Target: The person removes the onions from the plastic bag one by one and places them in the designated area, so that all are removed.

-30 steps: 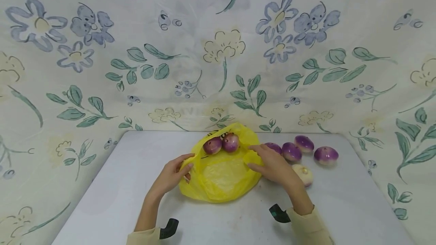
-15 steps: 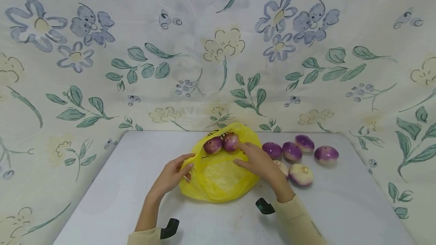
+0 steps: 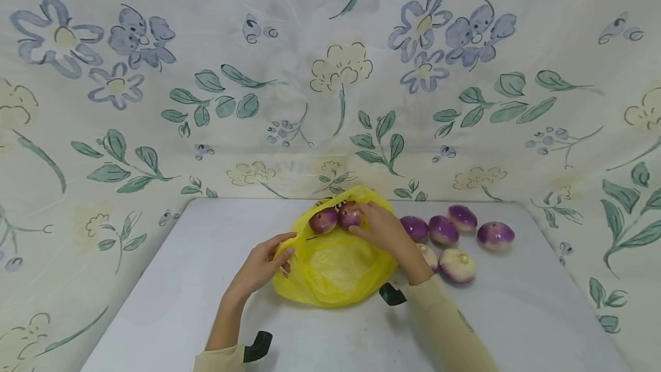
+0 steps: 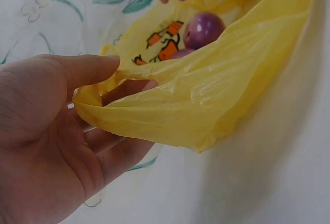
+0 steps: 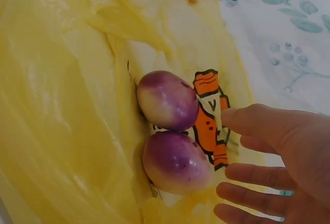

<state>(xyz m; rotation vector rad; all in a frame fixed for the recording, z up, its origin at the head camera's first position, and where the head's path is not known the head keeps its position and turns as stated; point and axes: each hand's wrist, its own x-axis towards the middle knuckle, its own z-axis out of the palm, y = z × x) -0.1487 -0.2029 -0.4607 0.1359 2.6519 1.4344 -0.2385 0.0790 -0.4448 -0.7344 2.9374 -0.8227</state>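
A yellow plastic bag [image 3: 338,268] lies on the table with its mouth spread wide. Two purple-and-white turnips, a left one [image 3: 323,220] and a right one [image 3: 351,217], sit side by side inside at the back. My left hand [image 3: 260,266] pinches the bag's left rim between thumb and fingers, as the left wrist view confirms. Over the bag's right side, my right hand [image 3: 384,228] reaches in with spread fingers close to the right turnip. In the right wrist view the fingers [image 5: 258,175] look apart from both turnips [image 5: 175,162], with nothing held.
Several more turnips [image 3: 457,266] lie loose on the white table [image 3: 537,303] right of the bag, some purple side up, some pale side up. A floral cloth [image 3: 289,73] hangs behind the table's back edge. An orange-and-black print [image 5: 206,126] marks the bag's inside.
My right hand has left the bag's right rim and moved leftward to the right turnip, uncovering loose turnips behind it. The left hand and both bagged turnips have stayed in place.
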